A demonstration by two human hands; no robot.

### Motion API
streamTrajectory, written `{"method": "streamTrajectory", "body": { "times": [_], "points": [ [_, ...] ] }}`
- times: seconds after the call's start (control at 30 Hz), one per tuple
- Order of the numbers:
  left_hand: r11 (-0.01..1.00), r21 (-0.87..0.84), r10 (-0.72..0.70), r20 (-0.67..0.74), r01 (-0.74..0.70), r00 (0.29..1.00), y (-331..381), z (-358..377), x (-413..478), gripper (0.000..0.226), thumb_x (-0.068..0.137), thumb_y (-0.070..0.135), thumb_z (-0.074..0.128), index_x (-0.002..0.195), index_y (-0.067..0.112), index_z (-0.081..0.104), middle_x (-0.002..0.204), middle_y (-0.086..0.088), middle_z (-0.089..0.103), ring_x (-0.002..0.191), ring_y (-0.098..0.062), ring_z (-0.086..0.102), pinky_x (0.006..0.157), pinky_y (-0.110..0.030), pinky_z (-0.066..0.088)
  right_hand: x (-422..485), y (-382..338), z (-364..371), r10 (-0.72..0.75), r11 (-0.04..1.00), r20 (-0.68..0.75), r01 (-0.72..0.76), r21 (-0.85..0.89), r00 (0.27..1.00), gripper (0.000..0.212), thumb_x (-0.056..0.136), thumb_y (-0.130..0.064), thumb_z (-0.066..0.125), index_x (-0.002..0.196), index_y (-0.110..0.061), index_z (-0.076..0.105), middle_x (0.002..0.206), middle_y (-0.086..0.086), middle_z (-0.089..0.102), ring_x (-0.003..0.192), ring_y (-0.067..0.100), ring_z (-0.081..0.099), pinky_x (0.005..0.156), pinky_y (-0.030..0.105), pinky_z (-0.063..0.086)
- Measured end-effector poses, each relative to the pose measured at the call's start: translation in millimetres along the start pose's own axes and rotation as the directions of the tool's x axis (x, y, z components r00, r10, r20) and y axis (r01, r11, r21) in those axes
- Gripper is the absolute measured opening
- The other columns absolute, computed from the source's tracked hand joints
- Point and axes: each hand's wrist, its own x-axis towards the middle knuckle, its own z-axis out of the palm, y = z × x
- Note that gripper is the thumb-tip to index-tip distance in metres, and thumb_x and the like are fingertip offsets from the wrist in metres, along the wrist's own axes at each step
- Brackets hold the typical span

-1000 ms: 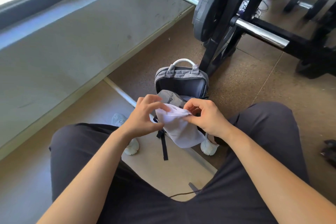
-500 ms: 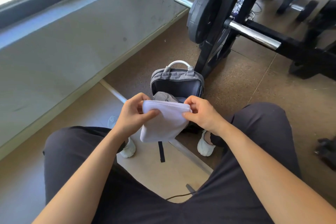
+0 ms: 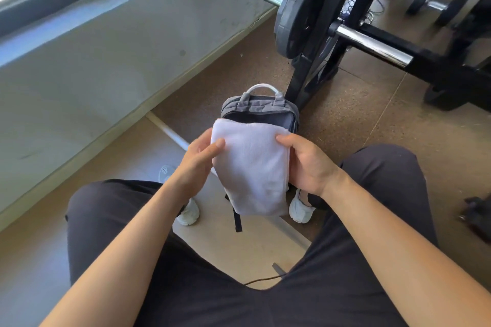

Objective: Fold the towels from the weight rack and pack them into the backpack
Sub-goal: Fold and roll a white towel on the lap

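Observation:
A folded white towel [image 3: 252, 164] hangs between my two hands above my feet. My left hand [image 3: 198, 164] grips its left edge, thumb on the front face. My right hand [image 3: 305, 162] holds the right edge with fingers curled behind it. Right behind the towel a grey backpack [image 3: 259, 107] with a white top handle stands on the floor, its main compartment unzipped and open. The towel hides the lower part of the backpack and what is inside it. The black weight rack [image 3: 353, 21] stands beyond the backpack.
A barbell with a black plate [image 3: 297, 13] and chrome sleeve [image 3: 372, 46] rests on the rack. A grey wall [image 3: 106, 61] runs along the left. My knees in dark trousers flank the backpack. Dumbbells [image 3: 438, 5] lie at the far right.
The towel went from a small bunched piece to a broad flat fold held up in front of the backpack opening. My hands moved apart to its two side edges.

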Motion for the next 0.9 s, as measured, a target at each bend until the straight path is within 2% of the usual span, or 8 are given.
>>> {"method": "streamTrajectory", "body": {
  "times": [0.07, 0.2, 0.33, 0.43, 0.57, 0.7, 0.8, 0.9],
  "points": [
    [0.991, 0.017, -0.131, 0.125, 0.130, 0.983, -5.4, 3.6, -3.2, 0.090, 0.067, 0.064, 0.085, 0.132, 0.006, 0.063, 0.130, -0.015, 0.070, 0.122, -0.030, 0.066, 0.104, -0.041, 0.052, -1.3, -4.0, 0.5, 0.003, 0.997, -0.033, 0.000, 0.075, 0.999, 0.044, 0.103, -0.029, 0.043, 0.140, -0.010, 0.057, 0.142, 0.018, 0.059, 0.131, 0.031, 0.056, 0.110, 0.044, 0.044],
    [0.958, 0.155, -0.275, 0.243, 0.243, 0.930, -12.9, 11.9, -6.8, 0.071, 0.068, 0.039, 0.085, 0.131, 0.013, 0.066, 0.131, -0.012, 0.071, 0.125, -0.031, 0.066, 0.106, -0.045, 0.052, -2.9, -13.0, -3.5, -0.036, 0.987, -0.095, 0.050, 0.152, 0.995, 0.040, 0.104, -0.034, 0.040, 0.131, -0.015, 0.064, 0.136, 0.013, 0.064, 0.126, 0.027, 0.061, 0.106, 0.042, 0.047],
    [0.947, 0.150, -0.314, 0.229, 0.285, 0.922, -9.3, 12.3, -7.0, 0.063, 0.064, 0.039, 0.092, 0.119, 0.014, 0.074, 0.122, -0.018, 0.074, 0.116, -0.037, 0.070, 0.103, -0.054, 0.053, -0.3, -21.6, -16.8, -0.076, 0.972, -0.158, 0.109, 0.210, 0.985, 0.043, 0.107, -0.035, 0.039, 0.142, -0.015, 0.055, 0.141, 0.011, 0.061, 0.132, 0.027, 0.057, 0.111, 0.042, 0.044],
    [0.950, 0.041, -0.311, 0.236, 0.310, 0.921, -3.9, 11.2, -8.0, 0.070, 0.051, 0.048, 0.097, 0.111, 0.015, 0.078, 0.115, -0.021, 0.075, 0.104, -0.036, 0.073, 0.086, -0.043, 0.059, 5.0, -20.6, -25.7, -0.051, 0.975, -0.214, 0.095, 0.200, 0.975, 0.047, 0.108, -0.039, 0.038, 0.145, -0.014, 0.052, 0.139, 0.009, 0.063, 0.128, 0.023, 0.060, 0.106, 0.038, 0.048],
    [0.903, -0.222, -0.315, 0.242, 0.369, 0.918, 0.2, 11.0, -9.3, 0.073, 0.041, 0.037, 0.101, 0.108, 0.017, 0.081, 0.107, -0.019, 0.076, 0.093, -0.033, 0.075, 0.079, -0.040, 0.061, 7.8, -15.0, -28.1, 0.001, 0.974, -0.133, 0.029, 0.223, 0.991, 0.057, 0.106, -0.055, 0.030, 0.146, -0.021, 0.052, 0.144, 0.007, 0.059, 0.134, 0.027, 0.055, 0.112, 0.044, 0.042],
    [0.861, -0.306, -0.370, 0.169, 0.406, 0.913, 5.3, 10.1, -9.4, 0.074, 0.041, 0.023, 0.096, 0.110, 0.002, 0.076, 0.103, -0.022, 0.076, 0.089, -0.036, 0.076, 0.079, -0.043, 0.062, 12.5, -1.7, -23.4, 0.137, 0.964, -0.014, -0.130, 0.231, 0.990, 0.075, 0.095, -0.073, 0.039, 0.145, -0.019, 0.054, 0.157, 0.017, 0.040, 0.147, 0.040, 0.034, 0.123, 0.055, 0.023],
    [0.914, -0.164, -0.372, 0.026, 0.371, 0.928, 1.0, 7.2, -5.8, 0.064, 0.060, 0.024, 0.082, 0.121, 0.006, 0.071, 0.115, -0.023, 0.075, 0.108, -0.040, 0.071, 0.104, -0.057, 0.051, 17.8, 13.7, -20.1, 0.154, 0.987, -0.043, -0.152, 0.054, 0.987, 0.056, 0.097, -0.055, 0.053, 0.139, -0.018, 0.061, 0.149, 0.017, 0.052, 0.140, 0.036, 0.045, 0.119, 0.053, 0.032],
    [0.959, 0.039, -0.279, -0.066, 0.282, 0.958, -8.9, 3.9, -3.4, 0.033, 0.076, 0.012, 0.076, 0.109, 0.018, 0.076, 0.112, -0.014, 0.078, 0.113, -0.036, 0.070, 0.098, -0.050, 0.053, 18.3, 22.6, -18.3, 0.081, 0.986, -0.211, -0.109, -0.126, 0.974, 0.030, 0.098, -0.023, 0.062, 0.125, -0.010, 0.068, 0.125, 0.012, 0.071, 0.117, 0.027, 0.064, 0.105, 0.045, 0.046]
  ]
}}
